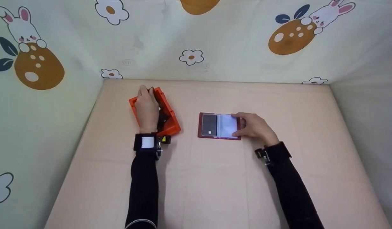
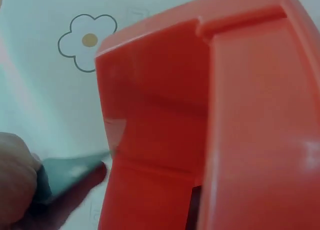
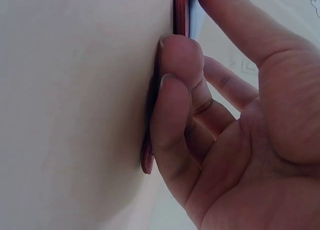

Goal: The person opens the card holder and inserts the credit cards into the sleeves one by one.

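Observation:
My left hand (image 1: pixel 146 109) reaches over an orange-red plastic bin (image 1: pixel 172 119) at the table's back left. Its fingers pinch a thin, dark, flat card-like piece (image 2: pixel 67 172) beside the bin wall in the left wrist view. Several dark pieces (image 1: pixel 163 118) lie inside the bin, partly hidden by the hand. Near the table's middle, a small dark-red card holder (image 1: pixel 200 125) lies spread flat. A dark card (image 1: pixel 209 123) fills its left sleeve, while the right page (image 1: pixel 227 124) looks white. My right hand (image 1: pixel 254 125) grips the holder's right edge between thumb and fingers.
A pale peach cloth (image 1: pixel 215 184) covers the table. Patterned fabric walls (image 1: pixel 151 47) with rabbits and flowers stand at its back and sides. Dark wrist straps (image 1: pixel 278 152) with small cameras sit on both forearms.

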`<state>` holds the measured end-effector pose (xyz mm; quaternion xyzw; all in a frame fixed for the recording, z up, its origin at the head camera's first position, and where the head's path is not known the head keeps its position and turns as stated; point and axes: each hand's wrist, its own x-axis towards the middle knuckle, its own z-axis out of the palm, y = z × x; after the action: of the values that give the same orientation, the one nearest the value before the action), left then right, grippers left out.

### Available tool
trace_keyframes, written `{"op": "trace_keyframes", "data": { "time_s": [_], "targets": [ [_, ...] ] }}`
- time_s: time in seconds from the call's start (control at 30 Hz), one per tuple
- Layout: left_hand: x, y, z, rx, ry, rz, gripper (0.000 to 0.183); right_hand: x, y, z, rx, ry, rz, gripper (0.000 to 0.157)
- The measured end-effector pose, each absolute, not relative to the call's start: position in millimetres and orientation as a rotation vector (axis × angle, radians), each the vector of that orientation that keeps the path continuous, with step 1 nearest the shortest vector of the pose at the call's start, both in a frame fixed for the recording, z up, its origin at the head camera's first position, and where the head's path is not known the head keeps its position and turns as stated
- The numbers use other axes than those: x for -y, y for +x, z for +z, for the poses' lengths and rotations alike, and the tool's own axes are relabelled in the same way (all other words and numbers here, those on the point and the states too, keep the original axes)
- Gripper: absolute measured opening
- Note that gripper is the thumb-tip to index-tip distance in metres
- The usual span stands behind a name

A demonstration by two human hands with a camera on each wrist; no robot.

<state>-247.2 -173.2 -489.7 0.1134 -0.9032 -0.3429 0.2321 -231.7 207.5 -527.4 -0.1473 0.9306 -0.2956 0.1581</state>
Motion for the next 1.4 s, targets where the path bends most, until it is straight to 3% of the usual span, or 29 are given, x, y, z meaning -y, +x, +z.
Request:
{"op": "trace_keyframes", "data": {
  "time_s": [0.43,1.4],
  "targets": [
    [164.2,-240.5,-479.0,2.35,0.132,-1.479,0.025,-207.8,-231.7,-528.9,-2.674,-0.425,-0.853,0.08],
    [120.3,-236.5,-477.5,2.368,-0.145,-1.728,0.021,-207.8,-232.2,-526.5,-2.675,-0.432,-0.846,0.079]
  ]
}}
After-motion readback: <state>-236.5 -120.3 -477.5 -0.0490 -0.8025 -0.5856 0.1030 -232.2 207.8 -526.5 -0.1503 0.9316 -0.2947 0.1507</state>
